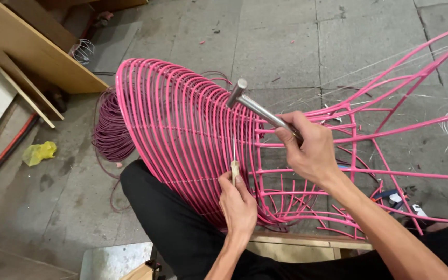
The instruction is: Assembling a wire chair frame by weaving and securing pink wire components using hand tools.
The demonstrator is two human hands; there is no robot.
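Your left hand sits closest, fingers wrapped around a wooden-handled awl whose thin point stands upright against the woven pink frame resting on your knee. Your right hand is closed on a steel hammer, its head raised just above the awl. Spare pink cord lies coiled behind the frame.

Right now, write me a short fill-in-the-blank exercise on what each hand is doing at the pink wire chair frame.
1. The right hand grips a metal ____ by its handle.
2. The left hand holds a wooden-handled pointed tool against the woven ____ cords of the pink wire chair frame.
3. A coil of pink cord lies on the ____ floor.

Missing words: hammer; pink; concrete
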